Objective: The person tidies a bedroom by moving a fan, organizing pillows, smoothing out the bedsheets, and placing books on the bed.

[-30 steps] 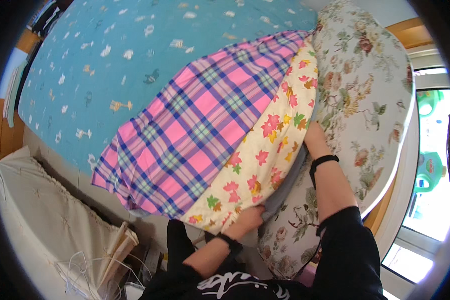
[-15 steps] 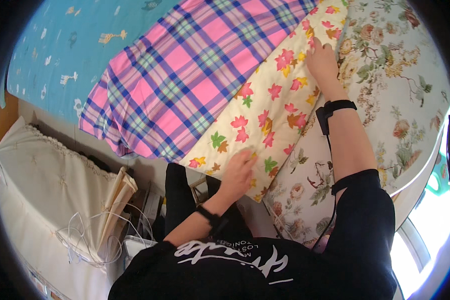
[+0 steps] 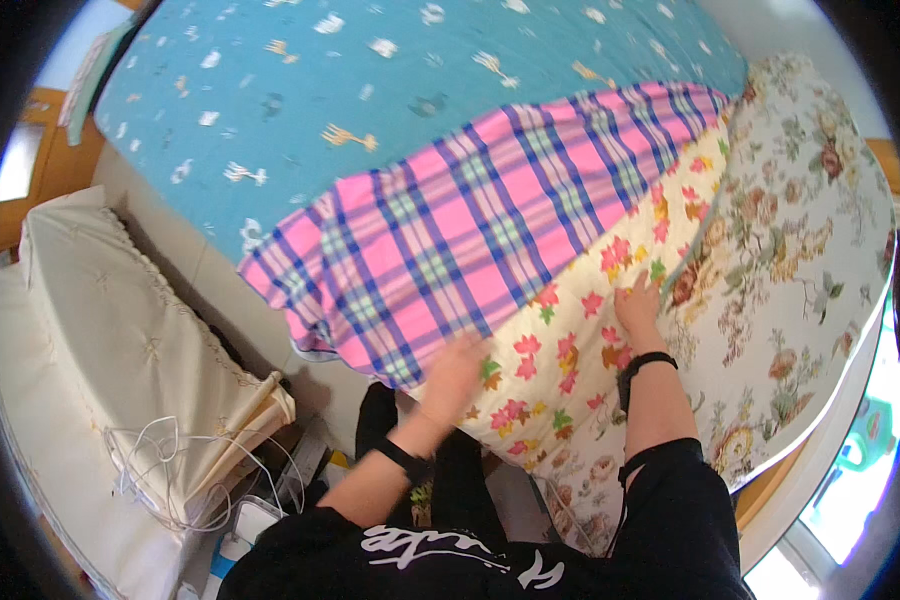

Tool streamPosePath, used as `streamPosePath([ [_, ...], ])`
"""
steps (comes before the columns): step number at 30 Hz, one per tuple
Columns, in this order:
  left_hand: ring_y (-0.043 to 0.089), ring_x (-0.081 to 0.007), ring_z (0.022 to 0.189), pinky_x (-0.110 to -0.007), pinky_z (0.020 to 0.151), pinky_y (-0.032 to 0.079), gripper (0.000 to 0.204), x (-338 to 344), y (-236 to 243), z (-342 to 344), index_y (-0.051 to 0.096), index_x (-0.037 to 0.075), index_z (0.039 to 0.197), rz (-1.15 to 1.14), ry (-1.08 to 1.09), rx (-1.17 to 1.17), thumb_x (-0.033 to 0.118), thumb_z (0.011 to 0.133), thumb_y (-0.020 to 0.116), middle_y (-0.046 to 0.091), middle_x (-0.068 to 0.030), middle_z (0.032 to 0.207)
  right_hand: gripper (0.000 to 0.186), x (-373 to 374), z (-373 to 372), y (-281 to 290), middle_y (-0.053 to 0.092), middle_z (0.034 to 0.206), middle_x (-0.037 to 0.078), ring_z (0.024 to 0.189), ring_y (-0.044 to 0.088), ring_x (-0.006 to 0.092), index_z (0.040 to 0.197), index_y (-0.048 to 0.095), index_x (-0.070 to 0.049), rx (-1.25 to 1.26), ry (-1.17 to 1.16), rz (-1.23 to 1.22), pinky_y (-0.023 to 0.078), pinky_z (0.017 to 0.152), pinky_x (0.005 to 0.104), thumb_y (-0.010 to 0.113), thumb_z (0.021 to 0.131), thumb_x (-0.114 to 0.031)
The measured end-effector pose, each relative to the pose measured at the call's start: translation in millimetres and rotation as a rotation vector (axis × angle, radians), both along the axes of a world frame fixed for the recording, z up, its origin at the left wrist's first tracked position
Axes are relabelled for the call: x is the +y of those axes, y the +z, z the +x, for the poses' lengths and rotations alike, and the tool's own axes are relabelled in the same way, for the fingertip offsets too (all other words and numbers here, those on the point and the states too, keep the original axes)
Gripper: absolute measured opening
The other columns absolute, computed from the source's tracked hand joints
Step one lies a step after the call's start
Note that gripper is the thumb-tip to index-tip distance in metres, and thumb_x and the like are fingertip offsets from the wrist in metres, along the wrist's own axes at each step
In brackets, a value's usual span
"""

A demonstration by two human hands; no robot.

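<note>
Pink-and-blue plaid fabric point(image 3: 490, 215) lies with its long axis running from lower left to upper right, ahead of both hands. Along its lower right side runs a cream fabric band printed with red, yellow and green leaves point(image 3: 570, 330). The left hand point(image 3: 453, 375), nearer the plaid, is at the seam between the two; blur hides whether its fingers are together or apart. The right hand point(image 3: 638, 305) rests on the cream band; whether its fingers pinch cloth, I cannot tell. Beyond the plaid spreads a blue animal-print sheet point(image 3: 320, 90); rightward, a white rose-patterned cover point(image 3: 790, 260).
</note>
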State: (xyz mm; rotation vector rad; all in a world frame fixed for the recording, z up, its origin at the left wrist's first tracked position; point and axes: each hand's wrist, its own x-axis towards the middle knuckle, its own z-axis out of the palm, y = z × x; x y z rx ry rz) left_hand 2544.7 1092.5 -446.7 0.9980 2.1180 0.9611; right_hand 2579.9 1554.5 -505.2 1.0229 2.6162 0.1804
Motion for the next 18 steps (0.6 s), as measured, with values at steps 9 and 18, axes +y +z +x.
streamPosePath([
  [9,0.046,-0.0448,0.158,-0.065,0.132,0.032,0.122,-216,34,-346,0.037,0.004,0.172,-0.680,0.588,0.208,0.050,0.078,0.100,0.048,-0.0251,0.171,0.078,-86,-67,82,0.063,0.152,0.035,0.143,0.061,0.0509,0.164,0.049,0.004,0.256,0.061,-0.465,0.051,0.120,0.0542,0.079,0.097,-0.023],
  [18,0.077,-0.0515,0.111,-0.056,0.096,0.062,0.063,-141,113,-128,0.070,0.001,0.136,-0.319,0.224,-0.398,0.038,0.087,0.084,0.079,-0.0320,0.119,0.081,-186,-105,87,0.065,0.156,0.027,0.141,0.066,0.0351,0.166,0.045,0.007,0.612,-0.169,-0.979,0.054,0.117,0.0452,0.081,0.104,-0.031],
])
